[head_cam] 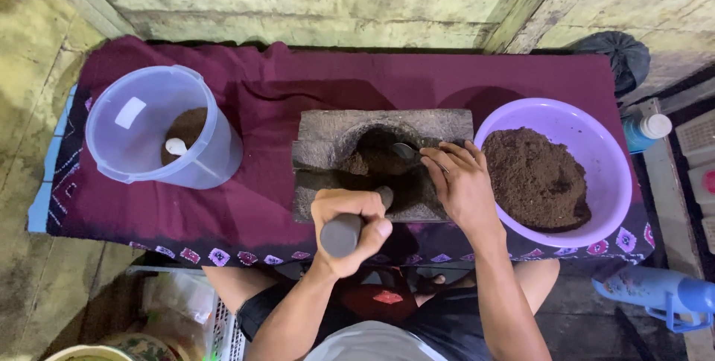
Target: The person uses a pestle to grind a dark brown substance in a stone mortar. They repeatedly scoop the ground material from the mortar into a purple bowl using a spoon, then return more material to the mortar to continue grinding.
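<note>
A square stone mortar (328,134) sits mid-table with dark brown powder (376,160) in its hollow. My left hand (348,221) is closed around a grey stone pestle (341,236), whose lower end reaches into the mortar. My right hand (462,182) grips a metal spoon (406,151), its bowl inside the hollow. A purple plastic bowl (607,156) heaped with brown powder (532,175) stands right of my right hand.
A clear plastic bucket (153,119) at the left holds some brown powder and a small white scoop (176,147). A maroon patterned cloth (257,190) covers the table. Blue bottles (646,130) stand at the right. A white basket (223,335) sits by my knee.
</note>
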